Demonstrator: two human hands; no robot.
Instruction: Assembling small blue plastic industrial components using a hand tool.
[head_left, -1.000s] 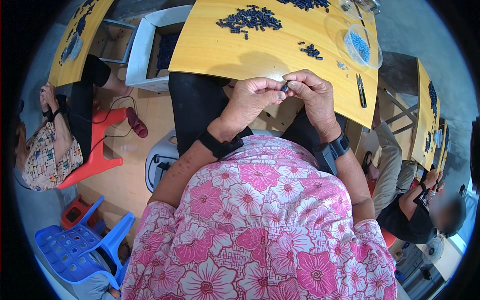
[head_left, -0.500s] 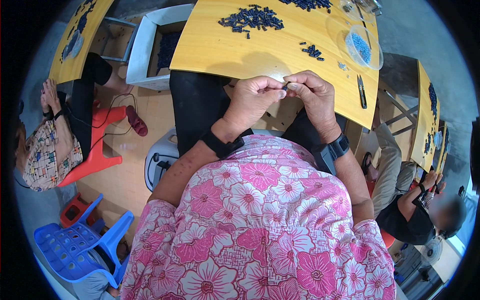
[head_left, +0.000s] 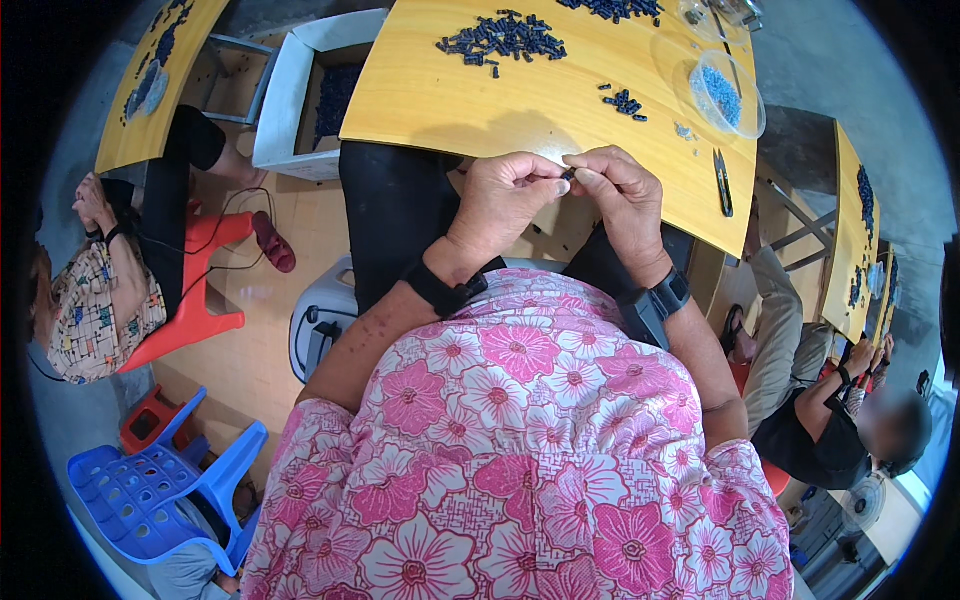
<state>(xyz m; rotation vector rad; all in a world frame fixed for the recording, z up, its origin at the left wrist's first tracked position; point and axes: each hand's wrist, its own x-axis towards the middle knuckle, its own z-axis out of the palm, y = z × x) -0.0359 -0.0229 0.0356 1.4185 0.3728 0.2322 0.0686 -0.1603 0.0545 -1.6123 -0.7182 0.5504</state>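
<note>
your right hand (head_left: pixel 622 195) has edged slightly leftward; its fingers and those of your left hand (head_left: pixel 502 200) pinch one small dark piece (head_left: pixel 568 174), apparently still being worked.

before me stands a yellow wood-topped table (head_left: pixel 415 85), light glaring softly off its near edge. more such tables sit either side of me: a left table (head_left: pixel 203 28) and a right table (head_left: pixel 848 245) on grey metal legs. the tan floor (head_left: pixel 275 335) runs beneath, to grey walls (head_left: pixel 845 60). left of me i have a red plastic stool (head_left: pixel 215 325) and, lower, a blue plastic chair (head_left: pixel 140 500) with a perforated surface. a fan (head_left: pixel 866 500) stands far right, near bluish brightness.
</note>
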